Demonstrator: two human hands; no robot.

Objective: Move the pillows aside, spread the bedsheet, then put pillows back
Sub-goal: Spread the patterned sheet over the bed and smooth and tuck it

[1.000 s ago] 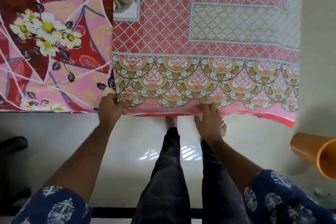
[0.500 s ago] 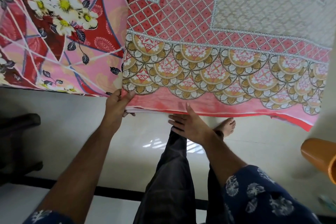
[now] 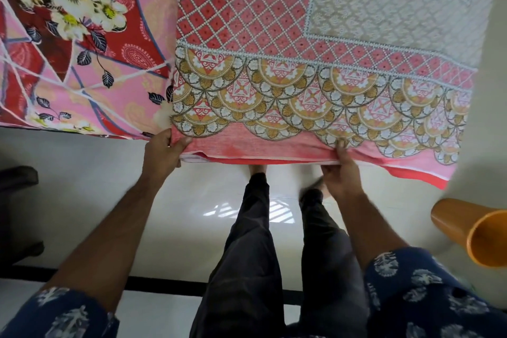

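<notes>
A folded pink bedsheet (image 3: pixel 315 49) with a red diamond grid and gold scalloped border lies on the bed, its near edge hanging over the bed's side. My left hand (image 3: pixel 162 149) pinches the sheet's near left corner, thumb on top. My right hand (image 3: pixel 340 170) grips the near hem further right, fingers curled under the layers. Under and left of it lies a red and pink floral sheet (image 3: pixel 82 49) covering the mattress. No pillows are in view.
I stand on a glossy white tiled floor (image 3: pixel 96 186) with a black line. An orange plastic tube-like object (image 3: pixel 477 236) pokes in at the right. A dark piece of furniture (image 3: pixel 16 200) sits at the left edge. A pale wall borders the right.
My right hand was flat and open under the hem half a second ago; it has moved right and closed on the hem. My left hand keeps its hold on the corner.
</notes>
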